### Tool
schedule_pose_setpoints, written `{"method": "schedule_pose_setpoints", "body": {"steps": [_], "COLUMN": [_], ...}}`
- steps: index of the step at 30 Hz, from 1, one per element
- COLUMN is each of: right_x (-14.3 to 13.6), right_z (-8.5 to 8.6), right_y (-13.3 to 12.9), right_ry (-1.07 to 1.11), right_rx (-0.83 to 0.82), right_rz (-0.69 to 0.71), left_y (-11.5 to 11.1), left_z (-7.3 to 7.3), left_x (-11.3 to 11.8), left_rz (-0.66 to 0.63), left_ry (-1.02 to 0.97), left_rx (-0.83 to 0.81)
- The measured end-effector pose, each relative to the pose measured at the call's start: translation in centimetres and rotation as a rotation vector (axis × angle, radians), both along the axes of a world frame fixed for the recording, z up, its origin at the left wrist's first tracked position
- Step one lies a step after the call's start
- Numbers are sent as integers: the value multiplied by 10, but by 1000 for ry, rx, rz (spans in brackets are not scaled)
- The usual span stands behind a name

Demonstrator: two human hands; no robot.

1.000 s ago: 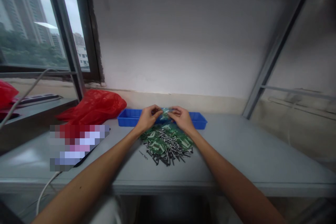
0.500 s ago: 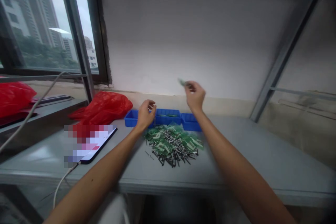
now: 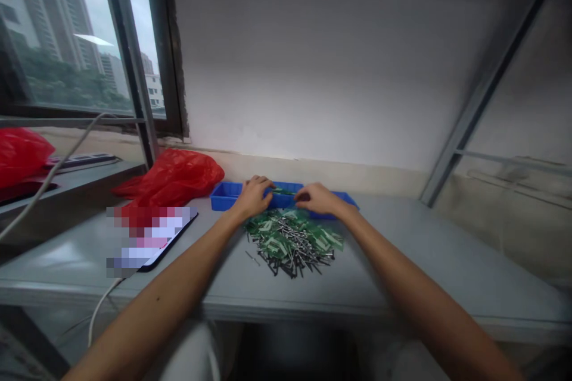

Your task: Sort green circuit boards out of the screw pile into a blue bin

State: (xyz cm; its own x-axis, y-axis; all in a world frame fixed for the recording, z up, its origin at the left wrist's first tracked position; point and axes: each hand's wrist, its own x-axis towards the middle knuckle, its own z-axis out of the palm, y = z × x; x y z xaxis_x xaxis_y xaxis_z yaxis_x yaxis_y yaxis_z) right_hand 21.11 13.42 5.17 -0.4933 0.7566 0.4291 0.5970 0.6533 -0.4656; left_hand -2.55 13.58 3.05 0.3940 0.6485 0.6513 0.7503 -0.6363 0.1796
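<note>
Three blue bins stand in a row at the back of the table: a left bin (image 3: pixel 220 201), a middle bin (image 3: pixel 286 201) and a right bin (image 3: pixel 351 198). Green packets (image 3: pixel 283 191) lie in the middle one. My left hand (image 3: pixel 257 195) is at the middle bin's left end, fingers curled; whether it holds anything is hidden. My right hand (image 3: pixel 315 197) is at that bin's right end, its fingers pinched together near the green packets; what they hold is too small to name. Before the bins lies a pile of screws and green packets (image 3: pixel 292 241).
Left of the bins lies a red plastic bag (image 3: pixel 181 175). A phone or tablet (image 3: pixel 172 238) with a white cable (image 3: pixel 100 303) rests at the left of the table. Metal posts rise at both sides.
My right hand has come down from above the bins, where it held a green packet, to the middle bin. My left hand has shifted slightly right, towards the same bin.
</note>
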Motion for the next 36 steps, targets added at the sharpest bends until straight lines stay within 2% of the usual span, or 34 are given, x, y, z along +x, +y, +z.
{"method": "schedule_pose_setpoints", "body": {"steps": [4,8,15,18,22,28,31,36], "right_x": [-13,-20,-23,-24,-19,-14,-17,-25], "right_z": [-11,-19,-23,-21,-17,-16,-17,-19], "right_y": [-5,-5,-12,-16,-16,-11,-12,-17], "right_ry": [-161,-130,-127,-21,245,710,821,868], "right_rx": [7,60,159,154,31,2,-5,19], "right_rz": [-80,-124,-145,-147,-109,-66,-77,-60], "left_y": [-4,-6,-10,-11,-9,-9,-11,-9], "left_z": [0,2,4,5,4,1,-1,-2], "left_x": [4,5,9,11,13,23,29,33], "left_rz": [-17,-16,-14,-29,-119,-293,-307,-234], "left_ry": [26,23,25,18,-23,-268,-386,-514], "left_rx": [-16,-13,32,20,-52,-198,-301,-328]}}
